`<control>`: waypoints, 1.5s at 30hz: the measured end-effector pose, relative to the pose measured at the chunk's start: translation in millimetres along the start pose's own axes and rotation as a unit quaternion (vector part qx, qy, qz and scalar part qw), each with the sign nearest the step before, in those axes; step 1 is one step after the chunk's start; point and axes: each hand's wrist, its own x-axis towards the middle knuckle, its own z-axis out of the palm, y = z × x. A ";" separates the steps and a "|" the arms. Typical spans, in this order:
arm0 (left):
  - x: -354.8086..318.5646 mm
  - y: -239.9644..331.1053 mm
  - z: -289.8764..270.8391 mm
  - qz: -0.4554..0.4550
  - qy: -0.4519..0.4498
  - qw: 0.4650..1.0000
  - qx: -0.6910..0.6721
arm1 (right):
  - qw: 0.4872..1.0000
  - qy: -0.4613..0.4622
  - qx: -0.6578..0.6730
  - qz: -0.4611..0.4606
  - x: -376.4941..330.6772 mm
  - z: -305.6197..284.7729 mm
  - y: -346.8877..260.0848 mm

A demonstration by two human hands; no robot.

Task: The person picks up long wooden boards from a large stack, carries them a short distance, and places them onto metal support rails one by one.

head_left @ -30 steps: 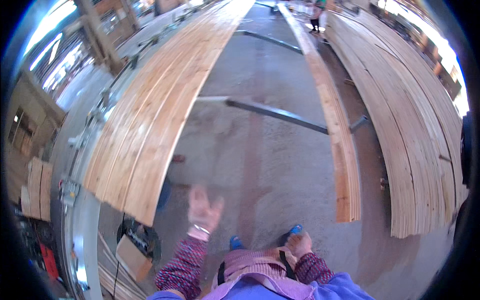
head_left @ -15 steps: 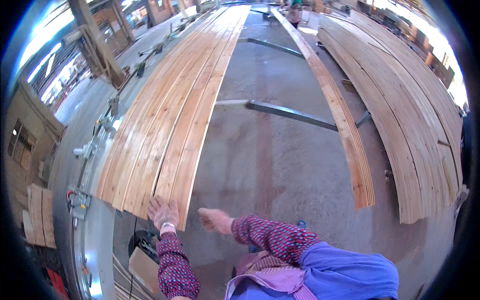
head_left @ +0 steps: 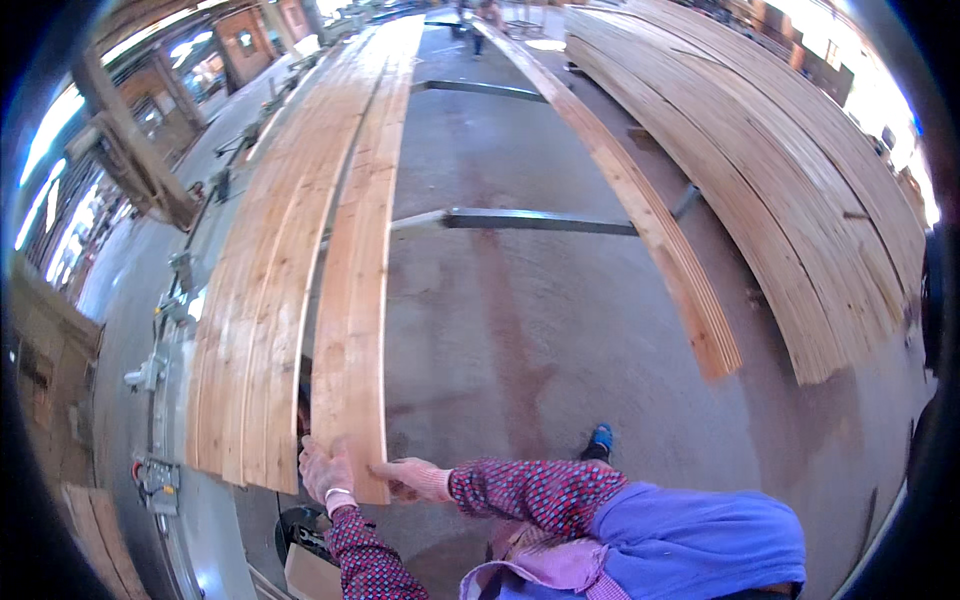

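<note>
Two long pale wooden boards (head_left: pixel 352 340) lie edge to edge, split by a narrow gap from a row of similar boards (head_left: pixel 240 350) on their left. My left hand (head_left: pixel 326 470) grips the near end of the pair at its left edge, fingers on the top face. From the other side, my right hand (head_left: pixel 412 480) holds the right edge near the same end; its fingertips are partly hidden under the wood. Both hands seem to wear thin pale gloves.
A narrow stack of boards (head_left: pixel 660 230) rests on metal crossbars (head_left: pixel 540 220) to the right. Beyond it stands a large lumber pile (head_left: pixel 740 180). A metal rail with clamp-like fittings (head_left: pixel 158 480) runs along the left. Another person (head_left: pixel 490 14) is at the far end.
The two right-hand boards have parted from the row and come nearer to me. My right hand has closed on their right edge; my left hand has moved down to their left edge.
</note>
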 end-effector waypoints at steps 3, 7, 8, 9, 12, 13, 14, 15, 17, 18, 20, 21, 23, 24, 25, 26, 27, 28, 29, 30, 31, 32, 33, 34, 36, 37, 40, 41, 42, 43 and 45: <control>12.9 -44.1 24.3 0.071 0.045 0.996 0.001 | 0.986 0.083 -0.099 -0.109 -71.0 -46.2 -6.1; -42.4 17.3 1.3 0.110 0.185 0.968 -0.132 | 0.873 0.418 -0.160 -0.194 -209.9 -193.0 16.2; -60.1 27.5 27.2 0.152 0.196 0.939 -0.239 | 0.833 0.503 -0.141 -0.183 -244.6 -222.3 19.7; -83.7 46.2 55.9 0.188 0.200 0.897 -0.345 | 0.784 0.582 -0.132 -0.170 -283.7 -251.2 24.0; -176.4 202.1 59.3 0.335 -0.140 0.678 -0.639 | 0.615 0.746 -0.091 -0.238 -400.9 -352.3 55.6; -188.3 211.0 108.7 0.471 -0.097 0.737 -0.475 | 0.561 0.781 -0.092 -0.259 -438.0 -383.8 67.0; -185.1 211.9 176.3 0.567 -0.028 0.777 -0.273 | 0.551 0.805 -0.150 -0.161 -453.6 -369.3 28.4; -207.0 251.1 204.5 0.528 -0.237 0.718 -0.387 | 0.541 0.817 -0.153 -0.127 -472.2 -388.3 34.0; -242.5 321.8 252.1 0.227 -0.566 0.526 -0.593 | 0.530 0.827 -0.173 -0.076 -498.7 -434.0 24.7; -260.8 356.2 262.8 0.219 -0.590 0.511 -0.585 | 0.566 0.804 -0.182 -0.017 -511.8 -445.6 8.2; -283.4 422.3 284.5 0.188 -0.627 0.505 -0.562 | 0.616 0.745 -0.256 0.021 -514.5 -482.2 11.4; -299.5 456.3 298.2 0.162 -0.648 0.506 -0.547 | 0.622 0.716 -0.317 0.007 -514.8 -518.3 41.7; -328.8 511.5 330.1 0.101 -0.690 0.506 -0.508 | 0.631 0.643 -0.433 -0.011 -520.2 -584.8 83.1; -319.0 518.6 350.8 0.055 -0.686 0.526 -0.500 | 0.653 0.629 -0.421 0.017 -500.1 -577.2 54.8; -312.5 518.2 368.1 0.154 -0.639 0.595 -0.462 | 0.669 0.621 -0.404 0.057 -487.9 -544.9 24.8; -317.5 527.5 382.0 0.258 -0.585 0.653 -0.405 | 0.678 0.626 -0.383 0.036 -483.1 -539.2 31.4; -316.9 532.8 393.4 0.340 -0.510 0.709 -0.349 | 0.687 0.624 -0.372 0.011 -477.7 -534.6 31.7; -341.3 548.0 380.3 0.278 -0.499 0.731 -0.373 | 0.713 0.644 -0.268 0.077 -490.2 -510.1 11.5; -359.8 581.8 342.0 0.056 -0.658 0.516 -0.546 | 0.720 0.664 -0.150 0.137 -510.9 -484.0 -11.3; -365.3 611.2 291.1 -0.228 -0.691 0.287 -0.623 | 0.705 0.691 -0.124 0.105 -518.6 -473.5 -19.3; -362.3 615.1 274.1 -0.201 -0.681 0.321 -0.627 | 0.700 0.703 -0.111 0.067 -513.2 -465.8 -21.9; -361.9 608.5 286.7 -0.203 -0.664 0.320 -0.645 | 0.667 0.717 -0.188 0.067 -504.8 -469.5 -14.5; -361.9 601.1 298.6 -0.205 -0.648 0.319 -0.661 | 0.629 0.729 -0.262 0.067 -495.3 -473.6 -4.8; -366.5 610.5 294.1 -0.201 -0.637 0.340 -0.662 | 0.579 0.741 -0.331 0.072 -494.0 -483.2 0.1; -371.2 619.1 279.6 -0.199 -0.625 0.368 -0.658 | 0.670 0.686 -0.271 0.088 -504.8 -497.6 -1.8; -371.4 618.1 279.3 -0.202 -0.619 0.374 -0.661 | 0.713 0.650 -0.246 0.092 -510.8 -501.0 -7.1; -368.3 604.0 291.4 -0.236 -0.623 0.360 -0.654 | 0.813 0.565 -0.104 0.095 -533.1 -481.0 -42.1; -369.0 606.2 279.2 -0.250 -0.625 0.358 -0.647 | 0.806 0.575 -0.107 0.089 -533.7 -478.0 -39.0; -369.9 608.1 269.4 -0.265 -0.627 0.356 -0.640 | 0.799 0.585 -0.109 0.083 -532.0 -473.1 -29.4; -363.3 606.3 263.9 -0.178 -0.618 0.422 -0.639 | 0.795 0.593 -0.114 0.066 -530.4 -465.3 -33.3; -352.5 601.1 250.4 -0.080 -0.603 0.485 -0.628 | 0.802 0.584 -0.125 0.012 -534.7 -444.0 -42.4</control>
